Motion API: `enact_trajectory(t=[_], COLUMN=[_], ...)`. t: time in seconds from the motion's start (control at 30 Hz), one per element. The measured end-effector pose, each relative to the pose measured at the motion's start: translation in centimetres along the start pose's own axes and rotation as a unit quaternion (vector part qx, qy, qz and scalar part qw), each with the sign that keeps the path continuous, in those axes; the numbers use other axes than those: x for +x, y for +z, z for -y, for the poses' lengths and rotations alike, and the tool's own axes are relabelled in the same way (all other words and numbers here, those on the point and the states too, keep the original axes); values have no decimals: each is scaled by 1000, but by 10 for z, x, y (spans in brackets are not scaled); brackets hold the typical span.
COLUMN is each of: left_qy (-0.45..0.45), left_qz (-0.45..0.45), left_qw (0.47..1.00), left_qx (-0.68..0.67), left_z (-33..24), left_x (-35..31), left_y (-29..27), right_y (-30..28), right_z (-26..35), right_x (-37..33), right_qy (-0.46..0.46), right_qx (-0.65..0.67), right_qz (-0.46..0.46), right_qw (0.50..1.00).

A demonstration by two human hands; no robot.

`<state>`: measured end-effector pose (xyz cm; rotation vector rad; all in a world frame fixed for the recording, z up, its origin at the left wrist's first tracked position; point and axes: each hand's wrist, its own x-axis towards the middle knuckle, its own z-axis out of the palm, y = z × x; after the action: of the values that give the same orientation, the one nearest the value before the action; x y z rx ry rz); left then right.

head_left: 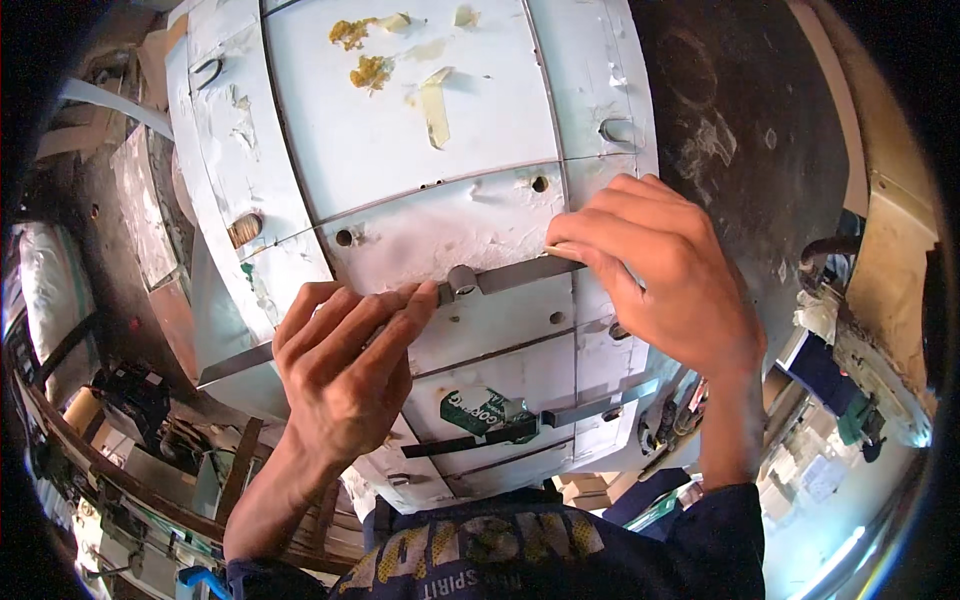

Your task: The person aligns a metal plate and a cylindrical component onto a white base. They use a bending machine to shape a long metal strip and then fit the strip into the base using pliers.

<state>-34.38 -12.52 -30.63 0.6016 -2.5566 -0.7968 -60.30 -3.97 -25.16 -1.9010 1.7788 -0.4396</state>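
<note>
A long dark grey flat strip with a small round loop near its middle lies slantwise across a white panelled work surface. My left hand is closed, fingertips pinching the strip just left of the loop; the strip's left end sticks out beyond that hand. On the other side of the loop, the fingers and thumb of my right hand pinch the strip near its right part. Closer to me, a second similar strip with a loop rests over a green label.
Several holes and hook-shaped slots, such as a slot, mark the white surface. Yellow residue and a tape scrap stick to its far part. A dark stained board lies to the right. Wooden rails and clutter stand at the left.
</note>
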Motion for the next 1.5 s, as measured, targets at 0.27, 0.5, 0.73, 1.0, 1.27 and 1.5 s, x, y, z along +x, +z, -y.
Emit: enact_trajectory(t=[0.27,0.5,0.73,1.0,1.27,1.5], left_qy=[12,15,28,26,20,-12], left_qz=[-7,-9,-14,-7,2,20], left_qw=[999,998,997,997,999,1000], left_qx=[31,56,76,67,49,9], left_z=[-1,-2,-2,-4,0,-5], left_x=[-1,-1,-3,-2,-4,-8], left_y=[2,1,4,2,1,-11], right_y=[4,9,15,-18,-5,1], right_z=[0,0,-5,5,23,19], right_x=[1,-1,-4,-11,-20,-7], right_qy=[14,18,11,5,44,-75], right_qx=[-16,-7,18,88,-19,-107], right_qz=[46,29,4,26,-31,43], right_qw=[999,999,1000,996,998,990])
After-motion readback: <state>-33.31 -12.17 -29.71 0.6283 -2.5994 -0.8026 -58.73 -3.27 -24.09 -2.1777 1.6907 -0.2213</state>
